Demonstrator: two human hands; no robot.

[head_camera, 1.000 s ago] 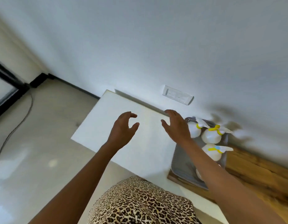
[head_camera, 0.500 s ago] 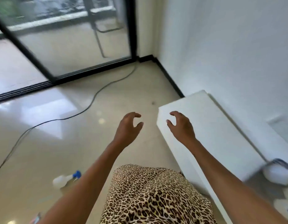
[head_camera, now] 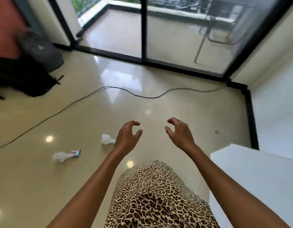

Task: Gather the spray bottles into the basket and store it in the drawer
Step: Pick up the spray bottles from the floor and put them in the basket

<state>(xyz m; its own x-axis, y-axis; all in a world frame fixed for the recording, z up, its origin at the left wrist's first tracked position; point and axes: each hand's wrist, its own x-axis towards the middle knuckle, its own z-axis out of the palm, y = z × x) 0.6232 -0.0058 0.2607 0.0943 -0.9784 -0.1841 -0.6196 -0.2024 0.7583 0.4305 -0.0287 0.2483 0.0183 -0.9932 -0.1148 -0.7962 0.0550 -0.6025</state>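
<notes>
Hands raised and empty, a person in a leopard-print garment [head_camera: 159, 198] faces a glossy floor [head_camera: 93, 112] where two spray bottles lie on their sides. Both the left hand [head_camera: 127, 137] and the right hand [head_camera: 180, 134] are half open, fingers curled, with nothing in either. One bottle [head_camera: 107, 139] lies just beside the left wrist in the view, partly hidden behind it, its long axis running roughly left to right. The second bottle [head_camera: 65, 156], its blue and pink nozzle pointing right, lies farther left and nearer the person, also roughly crosswise. Both sit to the left of the hands and below them, so the left hand appears the nearer for either pick-up. No basket or drawer is visible; only the corner of a white cabinet [head_camera: 251, 175] shows at right. A cable [head_camera: 142, 96] crosses the floor beyond, well apart from the bottles.
</notes>
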